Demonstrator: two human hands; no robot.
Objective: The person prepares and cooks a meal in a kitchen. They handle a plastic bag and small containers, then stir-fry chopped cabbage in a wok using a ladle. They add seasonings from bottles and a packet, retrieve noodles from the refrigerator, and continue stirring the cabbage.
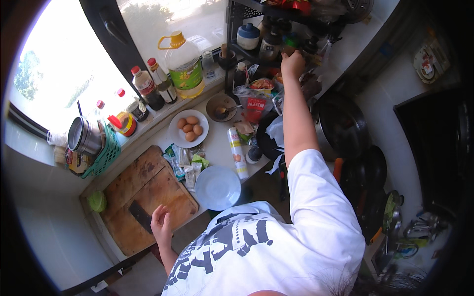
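Note:
My right hand (293, 64) reaches to the black rack at the top, its fingers by a green-topped container (291, 41); whether they grip it cannot be told. Beside it stand a dark-lidded jar (270, 46) and a blue-lidded white jar (248, 36). My left hand (162, 222) hangs with bent fingers and nothing in it, near the front edge of the wooden cutting board (155, 181). Next to those fingers a dark cleaver blade (140, 215) lies on the board. A light blue plate (217, 188) sits right of the board. Several brown eggs (187, 128) rest on a white plate (202, 138).
On the windowsill stand a large oil bottle (185, 70), sauce bottles (148, 88) and a green basket (105, 155). A bowl with a spoon (221, 107), small packets (185, 162) and an upright-printed white tube (237, 151) lie on the counter. Dark pans (340, 125) are at right.

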